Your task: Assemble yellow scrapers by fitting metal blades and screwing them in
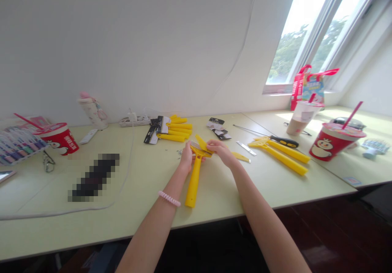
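Pale green desk (147, 211) running along a white sloping wall, daylight pouring through a window (300, 32) at far upper right. Clock positions counting from the hands: boxed markers (21, 144) sitting at 9 o'clock beside a red paper cup (58, 139), eyeglasses (48, 161) lying just below, and a blurred dark object (93, 177) resting nearer. Cream bottle (93, 111) standing upright at 10 o'clock. Yellow plastic scrapers (174, 129) lying heaped at 12 o'clock. Left hand (185, 157) clenching the neck of a yellow scraper (192, 187), its handle pointing toward 6 o'clock at mid-desk, a pink beaded bracelet (169, 198) circling the wrist. Right hand (221, 152) grasping a flat yellow piece (202, 144) at the scraper's head, fingertips (211, 143) pressing against it. Steel blade (246, 148) lying at 3 o'clock, two more yellow scrapers (278, 154) resting beyond it, a screwdriver (284, 141) lying alongside them. Milk tea cup (300, 121) and second red cup (337, 142) standing farthest right.
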Demonstrator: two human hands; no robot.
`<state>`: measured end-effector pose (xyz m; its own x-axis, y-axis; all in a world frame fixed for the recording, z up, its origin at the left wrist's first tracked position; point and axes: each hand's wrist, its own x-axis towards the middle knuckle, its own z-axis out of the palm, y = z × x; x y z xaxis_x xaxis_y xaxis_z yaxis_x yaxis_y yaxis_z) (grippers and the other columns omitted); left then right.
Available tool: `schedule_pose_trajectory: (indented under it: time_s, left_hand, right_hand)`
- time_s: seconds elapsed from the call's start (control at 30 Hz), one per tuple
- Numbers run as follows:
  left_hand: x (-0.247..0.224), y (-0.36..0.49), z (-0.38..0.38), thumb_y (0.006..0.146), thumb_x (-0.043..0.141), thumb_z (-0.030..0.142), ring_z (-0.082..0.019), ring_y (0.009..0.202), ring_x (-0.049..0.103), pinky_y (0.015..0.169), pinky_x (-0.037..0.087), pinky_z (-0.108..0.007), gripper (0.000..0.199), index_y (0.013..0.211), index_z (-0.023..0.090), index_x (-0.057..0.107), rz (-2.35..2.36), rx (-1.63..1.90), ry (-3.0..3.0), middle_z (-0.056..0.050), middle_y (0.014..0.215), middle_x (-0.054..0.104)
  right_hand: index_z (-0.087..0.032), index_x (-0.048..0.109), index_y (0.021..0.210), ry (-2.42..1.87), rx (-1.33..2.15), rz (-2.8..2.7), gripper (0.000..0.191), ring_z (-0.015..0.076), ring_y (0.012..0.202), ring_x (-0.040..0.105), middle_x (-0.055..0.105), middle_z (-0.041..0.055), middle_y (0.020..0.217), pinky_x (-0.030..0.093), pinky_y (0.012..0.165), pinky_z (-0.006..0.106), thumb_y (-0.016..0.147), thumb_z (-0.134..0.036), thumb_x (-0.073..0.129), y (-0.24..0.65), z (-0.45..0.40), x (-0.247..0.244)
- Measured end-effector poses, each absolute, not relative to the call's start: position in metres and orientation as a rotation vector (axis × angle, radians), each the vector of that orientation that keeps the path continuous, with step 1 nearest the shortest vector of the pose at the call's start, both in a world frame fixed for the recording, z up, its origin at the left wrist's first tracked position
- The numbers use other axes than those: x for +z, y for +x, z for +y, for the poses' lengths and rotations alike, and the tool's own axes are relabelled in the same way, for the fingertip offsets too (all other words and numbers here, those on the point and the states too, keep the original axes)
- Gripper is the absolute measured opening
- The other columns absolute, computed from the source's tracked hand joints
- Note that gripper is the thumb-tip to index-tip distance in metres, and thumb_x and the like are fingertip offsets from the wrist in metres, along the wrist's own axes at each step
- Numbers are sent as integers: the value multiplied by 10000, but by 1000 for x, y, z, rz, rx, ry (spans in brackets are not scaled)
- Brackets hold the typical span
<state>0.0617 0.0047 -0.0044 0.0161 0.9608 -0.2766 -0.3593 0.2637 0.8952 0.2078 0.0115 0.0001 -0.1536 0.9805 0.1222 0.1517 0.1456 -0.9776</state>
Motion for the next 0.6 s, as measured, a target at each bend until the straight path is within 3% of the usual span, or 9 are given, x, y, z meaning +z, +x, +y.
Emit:
schedule_pose_trajectory:
  time_s: [0.17, 0.3, 0.47, 0.6]
  left_hand:
    - [-5, 61, 6, 837, 358, 445, -185, 438, 600, 456, 494, -301, 345, 885, 137, 505, 1081, 1165, 669, -57, 645, 615]
    - [-4, 60, 5, 836, 355, 443, -183, 433, 599, 470, 501, -302, 353, 899, 130, 506, 1079, 1167, 656, -55, 630, 611]
    - [-4, 62, 5, 838, 354, 454, -183, 441, 600, 478, 502, -303, 369, 909, 123, 503, 1091, 1157, 653, -61, 631, 604]
    - [-6, 63, 6, 833, 366, 448, -181, 429, 586, 451, 485, -303, 350, 898, 130, 496, 1074, 1163, 653, -57, 631, 592]
  right_hand:
    - [-207, 550, 775, -1124, 1070, -1142, 164, 188, 844, 608, 667, 43, 870, 426, 725, 291, 718, -358, 522, 215, 15, 2]
    - [-181, 613, 721, -1613, 589, -1296, 149, 236, 836, 588, 668, 82, 828, 404, 727, 328, 688, -259, 491, 225, 16, -3]
    - [-153, 689, 761, -1980, 118, -1359, 235, 322, 967, 500, 617, 165, 972, 351, 796, 436, 706, -214, 468, 230, 15, -11]
    - [-172, 673, 803, -1730, 8, -1437, 208, 303, 1007, 475, 596, 136, 1024, 339, 855, 453, 738, -255, 493, 220, 14, -9]
